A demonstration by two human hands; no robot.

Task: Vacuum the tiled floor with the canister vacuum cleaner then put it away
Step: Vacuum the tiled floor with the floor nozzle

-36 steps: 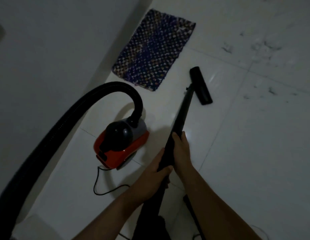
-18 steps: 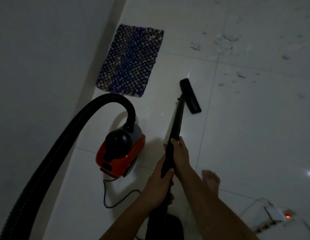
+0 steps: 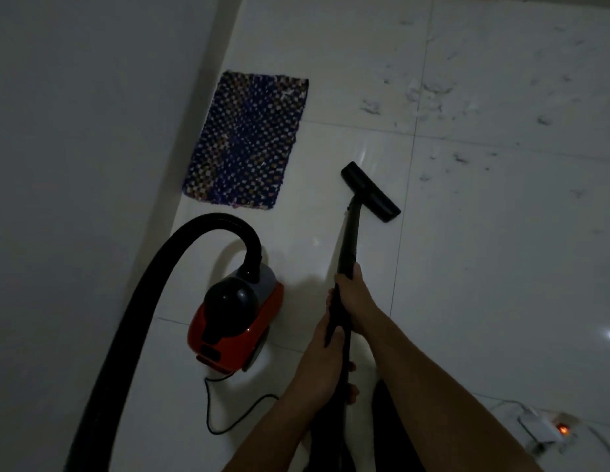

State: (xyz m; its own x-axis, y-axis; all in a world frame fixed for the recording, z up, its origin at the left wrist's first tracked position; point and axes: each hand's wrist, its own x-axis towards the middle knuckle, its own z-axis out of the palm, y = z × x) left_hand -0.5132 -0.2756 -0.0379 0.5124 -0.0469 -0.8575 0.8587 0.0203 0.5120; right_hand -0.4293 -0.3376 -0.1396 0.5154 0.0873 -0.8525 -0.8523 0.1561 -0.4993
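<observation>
A red and black canister vacuum (image 3: 237, 327) stands on the white tiled floor (image 3: 484, 284) at lower left. Its thick black hose (image 3: 153, 284) arches up from the canister and runs off the bottom left. Both my hands grip the black wand (image 3: 348, 247): my right hand (image 3: 356, 298) is higher on the tube, my left hand (image 3: 325, 349) just below it. The flat black floor nozzle (image 3: 370, 191) rests on a tile right of the mat. Scattered dark and white debris (image 3: 429, 97) lies on the tiles at upper right.
A blue patterned mat (image 3: 249, 141) lies by the grey wall (image 3: 92, 131) on the left. The vacuum's black cord (image 3: 225, 413) loops on the floor behind the canister. A white power strip (image 3: 549, 430) with an orange light sits at lower right.
The nozzle has swung and slid to the right, away from the mat and toward the tile joint. The view has shifted, bringing the power strip into sight.
</observation>
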